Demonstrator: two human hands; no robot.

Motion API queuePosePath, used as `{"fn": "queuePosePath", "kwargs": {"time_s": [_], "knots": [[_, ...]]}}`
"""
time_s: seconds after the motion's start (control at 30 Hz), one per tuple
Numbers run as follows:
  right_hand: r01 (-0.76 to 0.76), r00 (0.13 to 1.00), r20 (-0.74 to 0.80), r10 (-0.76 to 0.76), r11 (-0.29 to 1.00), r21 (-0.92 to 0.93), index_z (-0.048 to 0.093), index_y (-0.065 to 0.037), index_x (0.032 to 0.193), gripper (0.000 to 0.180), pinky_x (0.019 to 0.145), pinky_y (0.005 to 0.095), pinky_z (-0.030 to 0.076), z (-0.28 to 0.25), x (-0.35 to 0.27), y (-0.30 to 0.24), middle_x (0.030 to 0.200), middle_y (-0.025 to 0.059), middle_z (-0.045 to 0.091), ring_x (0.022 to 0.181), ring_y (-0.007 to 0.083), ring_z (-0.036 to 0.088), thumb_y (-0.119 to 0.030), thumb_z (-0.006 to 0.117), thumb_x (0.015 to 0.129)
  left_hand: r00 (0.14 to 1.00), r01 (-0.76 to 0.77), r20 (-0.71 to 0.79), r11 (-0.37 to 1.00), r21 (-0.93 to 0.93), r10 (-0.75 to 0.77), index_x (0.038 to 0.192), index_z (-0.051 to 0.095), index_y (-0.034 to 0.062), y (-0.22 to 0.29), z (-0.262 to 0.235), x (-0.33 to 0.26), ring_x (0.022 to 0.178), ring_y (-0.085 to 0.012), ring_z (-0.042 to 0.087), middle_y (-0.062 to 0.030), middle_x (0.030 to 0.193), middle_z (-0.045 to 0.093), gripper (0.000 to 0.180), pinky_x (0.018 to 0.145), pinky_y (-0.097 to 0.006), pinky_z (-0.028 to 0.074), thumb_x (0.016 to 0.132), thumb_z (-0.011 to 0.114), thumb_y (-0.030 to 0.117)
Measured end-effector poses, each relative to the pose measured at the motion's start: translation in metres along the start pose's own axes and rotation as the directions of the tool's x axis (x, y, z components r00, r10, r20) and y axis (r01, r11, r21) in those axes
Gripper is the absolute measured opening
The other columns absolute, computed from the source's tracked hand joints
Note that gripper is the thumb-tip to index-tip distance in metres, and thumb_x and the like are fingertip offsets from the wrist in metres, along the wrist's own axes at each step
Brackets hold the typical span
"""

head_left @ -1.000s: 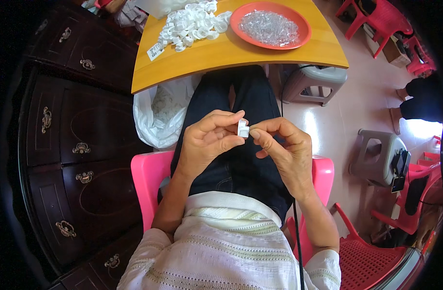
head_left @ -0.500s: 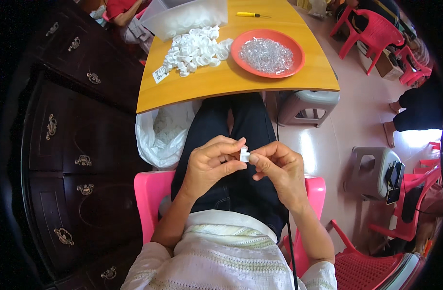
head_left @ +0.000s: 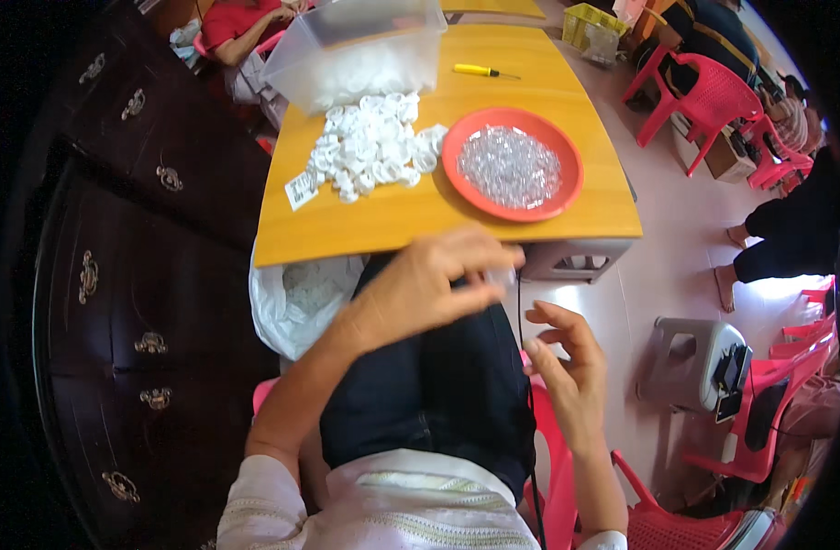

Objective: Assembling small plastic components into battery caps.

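Yellow table [head_left: 365, 227] ends right by the left hand [head_left: 434, 280], which is blurry but pinching a small whitish piece [head_left: 500, 278]. Right hand [head_left: 571, 371] sits just behind it, off to the right, fingers loosely curled and apart. Half a second ago both were on that piece over the lap, so they've split up. Floor [head_left: 613, 298] opens out to the right, dark drawers [head_left: 108, 243] box in the left. Ahead: white pile [head_left: 370, 147], red plate [head_left: 453, 167] of clear bits [head_left: 512, 170], plus a label [head_left: 301, 191], print too small to read.
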State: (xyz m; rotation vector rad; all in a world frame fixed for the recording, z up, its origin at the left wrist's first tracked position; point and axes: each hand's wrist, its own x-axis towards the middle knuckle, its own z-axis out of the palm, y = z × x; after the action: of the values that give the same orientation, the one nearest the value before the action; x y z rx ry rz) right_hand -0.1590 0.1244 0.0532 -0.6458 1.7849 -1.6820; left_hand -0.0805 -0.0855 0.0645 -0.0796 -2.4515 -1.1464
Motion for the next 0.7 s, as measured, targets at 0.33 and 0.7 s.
{"fn": "queuePosePath", "kwargs": {"time_s": [0.33, 0.7], "knots": [[0.692, 0.644, 0.302, -0.703, 0.704, 0.163, 0.046, -0.008, 0.125, 0.045, 0.05, 0.0271, 0.056, -0.046, 0.018, -0.122, 0.113, 0.0174, 0.059, 0.078, 0.0191, 0.06, -0.013, 0.067, 0.087, 0.895, 0.123, -0.407, 0.775, 0.62, 0.183, 0.123, 0.063, 0.0139, -0.156, -0.242, 0.122, 0.094, -0.0177, 0.064, -0.0077, 0.119, 0.061, 0.044, 0.08, -0.029, 0.054, 0.081, 0.073, 0.012], [0.274, 0.951, 0.149, -0.271, 0.962, 0.003, 0.062, -0.016, 0.092, 0.009, 0.05, 0.0267, 0.044, 0.016, 0.02, -0.175, 0.076, 0.0012, 0.061, 0.059, 0.0127, 0.052, -0.021, 0.066, 0.085, 0.98, 0.164, -0.187, 0.813, 0.558, -0.069, 0.107, 0.068, 0.002, -0.115, -0.121, 0.04, 0.104, -0.0299, 0.062, -0.0156, 0.112, 0.064, 0.025, 0.089, -0.035, 0.048, 0.083, 0.068, 0.007]]}}
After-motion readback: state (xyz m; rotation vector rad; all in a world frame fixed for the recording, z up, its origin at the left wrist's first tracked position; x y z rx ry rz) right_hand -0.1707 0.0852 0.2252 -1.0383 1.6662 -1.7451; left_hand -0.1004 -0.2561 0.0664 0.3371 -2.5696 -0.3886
